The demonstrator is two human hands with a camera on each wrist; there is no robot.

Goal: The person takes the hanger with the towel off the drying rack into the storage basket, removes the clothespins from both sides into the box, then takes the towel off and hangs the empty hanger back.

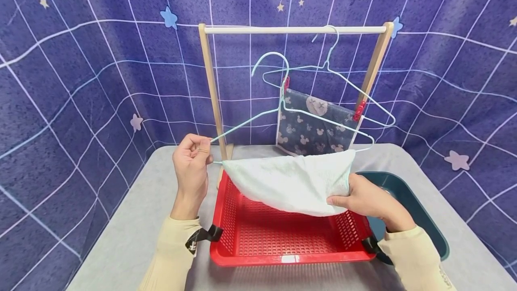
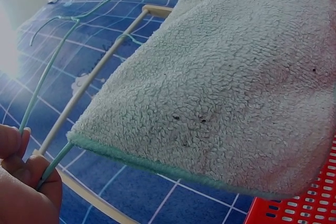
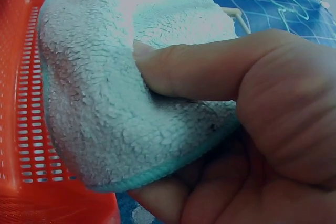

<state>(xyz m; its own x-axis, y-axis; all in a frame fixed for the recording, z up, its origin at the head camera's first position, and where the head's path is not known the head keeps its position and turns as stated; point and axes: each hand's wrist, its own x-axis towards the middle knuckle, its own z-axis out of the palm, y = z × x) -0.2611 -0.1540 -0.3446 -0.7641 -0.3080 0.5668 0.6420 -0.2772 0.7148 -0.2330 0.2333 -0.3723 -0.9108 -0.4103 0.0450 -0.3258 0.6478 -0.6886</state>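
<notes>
My left hand [image 1: 192,165] grips the left corner of a pale green wire hanger [image 1: 250,123], fingers curled round the wire. Over the hanger's lower bar drapes a white fleecy towel [image 1: 291,183] with a green edge, seen close up in the left wrist view. My right hand [image 1: 369,199] pinches the towel's right side, its thumb [image 3: 184,72] on the near face and the other fingers behind the cloth. The hanger's hook points up, apart from the rack's rail. Both hands hold the towel and hanger above a red basket [image 1: 291,259].
A wooden rack with a white rail [image 1: 282,30] stands behind. On it hangs another hanger [image 1: 355,82], with a dark patterned cloth [image 1: 315,125] held by red clips [image 1: 359,110]. A dark teal basin [image 1: 438,237] sits right of the basket on the grey table [image 1: 133,219].
</notes>
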